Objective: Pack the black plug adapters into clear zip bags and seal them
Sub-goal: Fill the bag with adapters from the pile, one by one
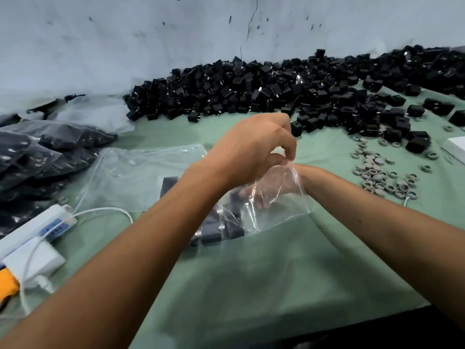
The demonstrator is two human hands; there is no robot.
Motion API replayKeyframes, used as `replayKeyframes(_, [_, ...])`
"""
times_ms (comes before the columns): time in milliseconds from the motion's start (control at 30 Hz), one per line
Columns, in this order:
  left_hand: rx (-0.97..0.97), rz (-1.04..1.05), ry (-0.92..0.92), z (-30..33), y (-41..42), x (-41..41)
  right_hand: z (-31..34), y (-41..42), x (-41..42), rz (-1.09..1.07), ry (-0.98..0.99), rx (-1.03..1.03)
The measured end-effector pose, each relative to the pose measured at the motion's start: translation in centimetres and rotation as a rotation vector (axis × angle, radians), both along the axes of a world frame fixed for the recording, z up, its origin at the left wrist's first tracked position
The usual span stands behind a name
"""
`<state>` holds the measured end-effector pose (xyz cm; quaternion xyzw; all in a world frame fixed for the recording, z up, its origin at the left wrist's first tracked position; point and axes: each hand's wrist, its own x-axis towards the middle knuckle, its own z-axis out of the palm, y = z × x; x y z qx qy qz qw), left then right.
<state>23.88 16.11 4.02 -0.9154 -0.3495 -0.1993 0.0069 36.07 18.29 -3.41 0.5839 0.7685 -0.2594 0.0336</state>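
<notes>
Left hand [254, 149] pinches the clear zip bag's [276, 197] rim; right hand [266, 191] sits inside, grip unclear, among boxy black adapters [219, 227] on the green worktop [276, 273].

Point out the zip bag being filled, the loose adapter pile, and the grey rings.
zip bag [281, 210]: head view, clear wall near its open mouth.
adapter pile [251, 89]: head view, middle of the heap.
grey rings [377, 177]: head view, centre of the cluster.

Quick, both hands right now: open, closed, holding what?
Left hand: closed, pinching the rim of the clear zip bag.
Right hand: inside the bag among black plug adapters; grip cannot be told.
</notes>
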Motion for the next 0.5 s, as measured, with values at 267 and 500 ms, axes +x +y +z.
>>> replayKeyframes(267, [-0.227, 0.570, -0.752, -6.1, 0.9, -6.5, 1.8, 1.1, -0.6, 0.251, 0.285, -0.078])
replayKeyframes(500, [-0.255, 0.698, -0.573, -9.7, -0.2, -8.7, -0.1, 1.9, -0.9, 0.163, 0.457, -0.229])
